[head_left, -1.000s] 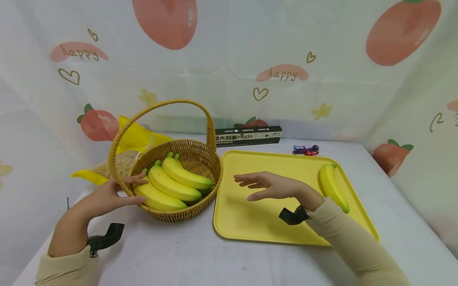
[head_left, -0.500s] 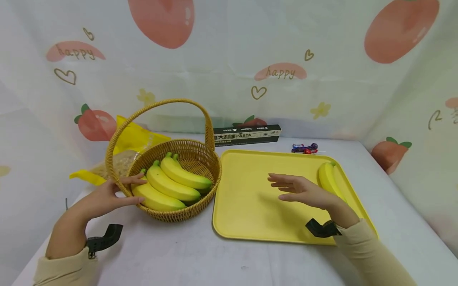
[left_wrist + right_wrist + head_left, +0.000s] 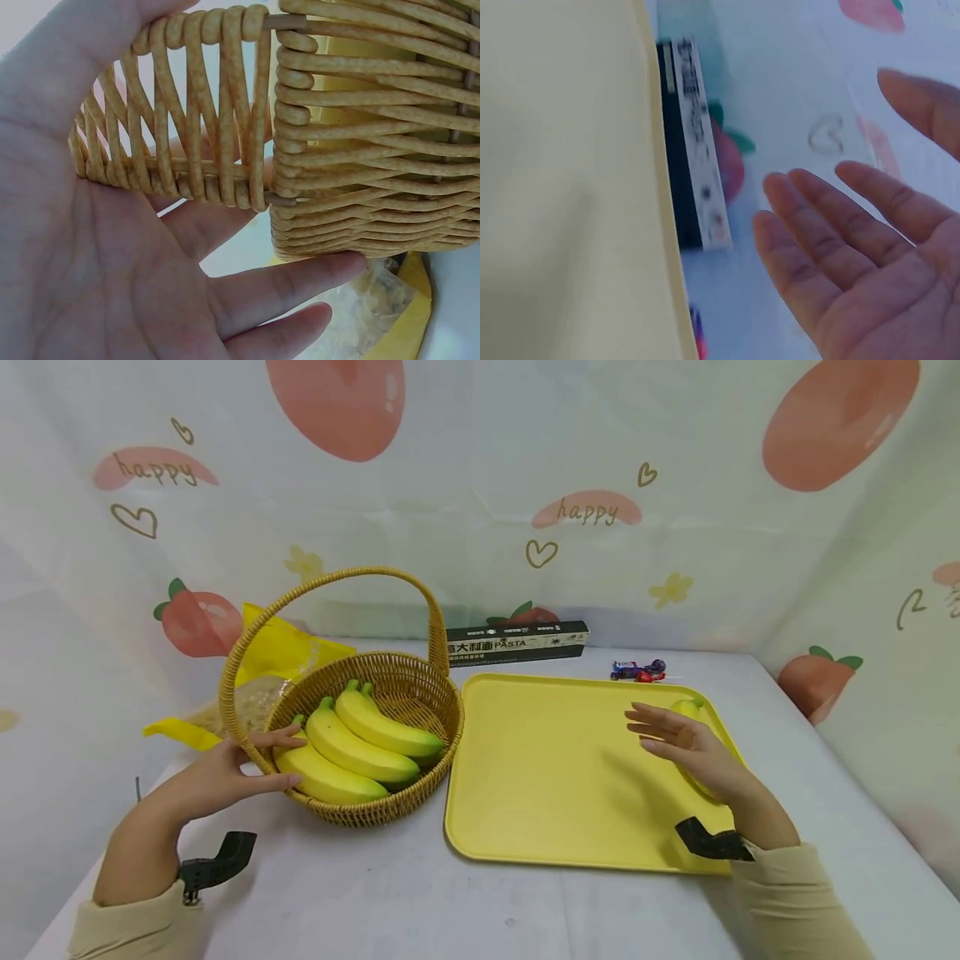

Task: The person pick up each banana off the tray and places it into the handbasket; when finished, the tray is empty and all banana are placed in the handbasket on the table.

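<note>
My left hand [image 3: 217,781] grips the wicker basket [image 3: 367,814] at its left side. In the left wrist view the woven foot of the handle [image 3: 199,112] lies between thumb and fingers, with two fingers stretched along the basket's outer wall [image 3: 375,172]. Several yellow bananas [image 3: 360,747] with green tips lie in the basket. Over the right part of the yellow tray [image 3: 540,777] hovers my right hand [image 3: 693,752], fingers extended and holding nothing. It partly covers a single banana [image 3: 688,706] on the tray; the right wrist view shows its bare palm [image 3: 885,300].
A black pasta box [image 3: 517,643] stands behind the tray, against the printed backdrop. Small wrapped candies [image 3: 637,672] lie at the tray's back edge. Behind the basket leans a yellow bag [image 3: 277,647] with a clear window.
My right hand has moved rightward across the tray, from its middle to the single banana. The left hand stays at the basket. The whole head view has shifted slightly.
</note>
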The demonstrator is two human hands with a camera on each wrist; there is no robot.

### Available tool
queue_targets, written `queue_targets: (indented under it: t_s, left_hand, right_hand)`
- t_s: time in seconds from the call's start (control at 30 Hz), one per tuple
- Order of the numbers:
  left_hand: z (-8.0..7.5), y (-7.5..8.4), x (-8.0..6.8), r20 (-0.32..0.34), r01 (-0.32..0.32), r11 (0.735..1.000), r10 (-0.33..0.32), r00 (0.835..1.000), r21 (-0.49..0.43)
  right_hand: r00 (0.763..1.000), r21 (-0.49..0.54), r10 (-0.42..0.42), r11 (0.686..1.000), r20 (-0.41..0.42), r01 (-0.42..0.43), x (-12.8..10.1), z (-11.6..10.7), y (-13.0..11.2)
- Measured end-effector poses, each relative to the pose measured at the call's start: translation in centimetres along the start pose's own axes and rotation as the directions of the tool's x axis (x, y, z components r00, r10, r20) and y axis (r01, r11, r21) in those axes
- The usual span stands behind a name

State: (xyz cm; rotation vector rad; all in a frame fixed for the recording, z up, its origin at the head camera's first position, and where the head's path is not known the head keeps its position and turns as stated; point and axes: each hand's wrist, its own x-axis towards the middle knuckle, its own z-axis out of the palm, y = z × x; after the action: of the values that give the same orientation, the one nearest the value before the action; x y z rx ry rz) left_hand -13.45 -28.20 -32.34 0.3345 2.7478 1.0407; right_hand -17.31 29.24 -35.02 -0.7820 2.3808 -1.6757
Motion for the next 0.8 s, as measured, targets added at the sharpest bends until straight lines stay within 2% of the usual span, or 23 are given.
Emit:
queue_targets:
  t_s: [0.1,0.2,0.4,0.5,0.63,0.7,0.8]
  left_hand:
    - [0.0,0.0,-0.1,-0.001,0.005,1.000,-0.005,1.000,0.005]
    - [-0.1,0.0,-0.1,0.002,0.013,1.000,-0.013,1.000,0.012]
    - [-0.1,0.0,-0.1,0.005,0.009,1.000,-0.009,1.000,0.008]
    - [-0.1,0.0,-0.1,0.009,0.016,1.000,-0.016,1.000,0.008]
    - [-0.1,0.1,0.0,0.007,0.015,1.000,-0.015,1.000,0.012]
    - [-0.1,0.1,-0.1,0.005,0.012,1.000,-0.012,1.000,0.011]
    - [-0.1,0.1,-0.1,0.003,0.010,1.000,-0.010,1.000,0.011]
  right_hand:
    - [0.992,-0.054,0.017,0.998,-0.123,-0.024,-0.5,-0.9,0.6]
    - [0.969,-0.090,0.090,0.989,-0.229,-0.113,-1.1,-1.7,1.4]
    - [0.926,-0.033,0.161,0.983,-0.340,-0.183,-2.2,-3.0,2.7]
    - [0.895,-0.077,0.226,0.958,-0.385,-0.275,-2.7,-3.6,3.3]
    - [0.851,-0.148,0.336,0.894,-0.403,-0.423,-3.1,-4.2,3.9]
    - [0.842,-0.168,0.387,0.865,-0.376,-0.473,-3.0,-4.4,4.1]
    - [0.840,-0.187,0.438,0.840,-0.320,-0.510,-2.8,-4.5,4.6]
